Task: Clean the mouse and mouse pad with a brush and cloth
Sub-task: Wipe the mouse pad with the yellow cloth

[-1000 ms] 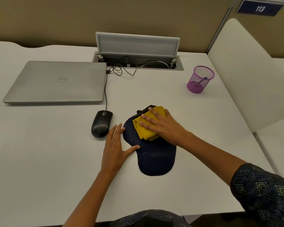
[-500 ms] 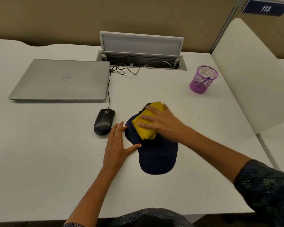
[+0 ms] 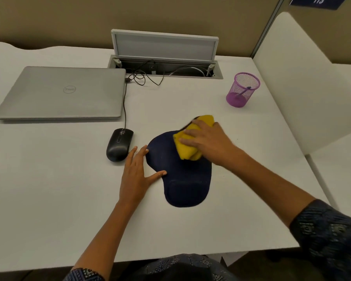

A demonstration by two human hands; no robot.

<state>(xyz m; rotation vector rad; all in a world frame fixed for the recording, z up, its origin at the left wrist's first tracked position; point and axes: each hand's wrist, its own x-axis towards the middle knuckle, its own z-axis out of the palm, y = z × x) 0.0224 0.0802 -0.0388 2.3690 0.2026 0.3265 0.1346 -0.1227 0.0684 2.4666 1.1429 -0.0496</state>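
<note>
A dark blue mouse pad (image 3: 182,179) with a wrist rest lies on the white desk (image 3: 49,199). My right hand (image 3: 209,141) presses a folded yellow cloth (image 3: 187,147) onto the pad's far right part. A dark object peeks out under the cloth's far edge; I cannot tell what it is. My left hand (image 3: 136,173) lies flat on the desk, fingers spread, touching the pad's left edge. A black wired mouse (image 3: 119,144) sits just left of that hand. No brush can be made out.
A closed silver laptop (image 3: 63,92) lies at the back left, the mouse cable running beside it. An open cable hatch (image 3: 164,67) with its lid raised sits at the desk's back. A purple mesh cup (image 3: 242,89) stands back right. A white partition (image 3: 304,78) borders the right side.
My right hand has slid the yellow cloth toward the pad's far right edge. My left hand has stayed flat against the pad's left edge.
</note>
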